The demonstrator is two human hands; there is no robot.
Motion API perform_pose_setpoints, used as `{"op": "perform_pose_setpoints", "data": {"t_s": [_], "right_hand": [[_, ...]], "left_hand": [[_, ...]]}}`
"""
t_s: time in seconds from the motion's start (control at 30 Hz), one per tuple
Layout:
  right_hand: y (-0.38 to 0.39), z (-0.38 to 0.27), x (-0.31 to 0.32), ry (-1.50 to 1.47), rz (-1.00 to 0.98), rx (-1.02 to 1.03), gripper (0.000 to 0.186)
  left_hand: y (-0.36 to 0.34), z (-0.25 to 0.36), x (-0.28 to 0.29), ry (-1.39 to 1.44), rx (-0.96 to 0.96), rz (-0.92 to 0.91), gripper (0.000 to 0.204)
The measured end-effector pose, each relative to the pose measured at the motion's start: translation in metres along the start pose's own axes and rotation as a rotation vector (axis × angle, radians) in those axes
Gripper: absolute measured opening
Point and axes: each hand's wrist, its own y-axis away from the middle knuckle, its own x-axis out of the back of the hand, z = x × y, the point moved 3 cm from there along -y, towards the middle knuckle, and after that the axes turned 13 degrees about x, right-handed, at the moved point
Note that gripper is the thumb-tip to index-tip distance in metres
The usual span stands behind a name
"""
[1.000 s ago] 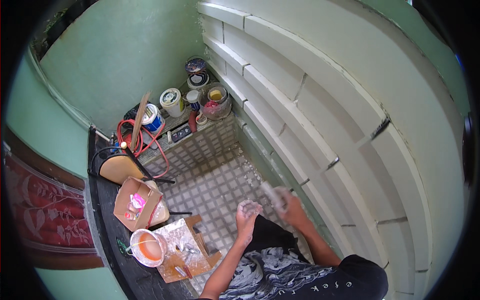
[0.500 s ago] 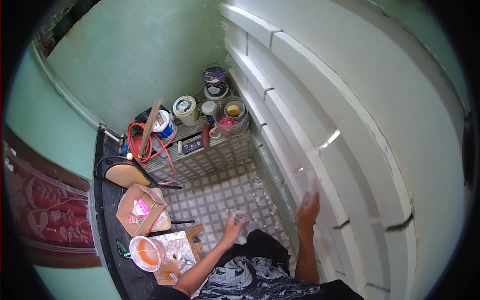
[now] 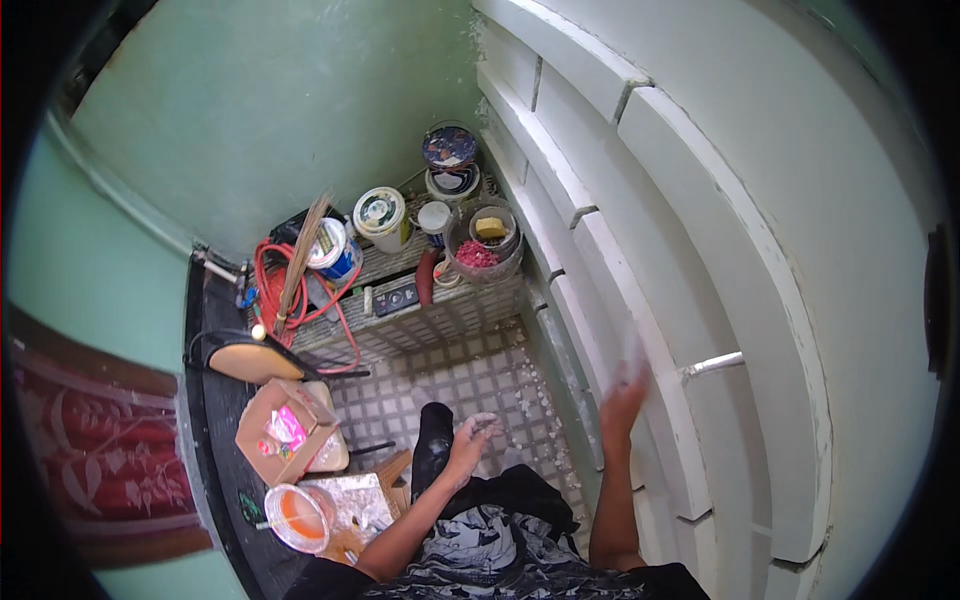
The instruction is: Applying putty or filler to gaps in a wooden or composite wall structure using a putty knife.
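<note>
Flat pale hand tool [image 3: 636,350], probably a scraper or filling knife; blurred, so exact type unconfirmed. Location: projecting up from the right hand [image 3: 622,398], in front of the middle white ledge [image 3: 608,262] on the right-hand wall. Contact between tip and ledge: cannot tell.

Handling (judged): light, thin, fairly stiff along its length, perhaps a little springy toward the tip. Not fragile. Any white residue on the grip would make it slippery or gritty. Best hold: the lower end, fingers wrapped and thumb along the flat, leaving the upper end free.

Hands:
- Right: closed around the tool's lower end, forearm raised almost upright beside the ledges. Individual fingers smeared by blur; thumb placement not resolved.
- Left hand [image 3: 474,440]: fingers loosely curled, part-way open, coated white. It sits in front of the torso, over the tiled floor [image 3: 395,400], well apart from the right. Whether it cups a lump of paste or is merely coated: cannot tell.

Surroundings: white-smeared board [image 3: 358,500] left of the left forearm; bucket [image 3: 308,544] with orange interior just beside it; open cardboard box [image 3: 318,402] beyond.
</note>
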Motion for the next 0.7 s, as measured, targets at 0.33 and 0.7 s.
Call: {"op": "perform_pose_setpoints", "data": {"t_s": [0.33,0.7], "right_hand": [[-0.075,-0.045,-0.102,0.181,0.261,-0.206,0.039],[-0.183,-0.078,-0.2,0.205,-0.037,-0.396,0.041]], "left_hand": [[-0.109,0.119,0.105,-0.084,-0.094,-0.111,0.029],[-0.179,0.207,0.222,-0.12,-0.032,-0.043,0.027]]}}
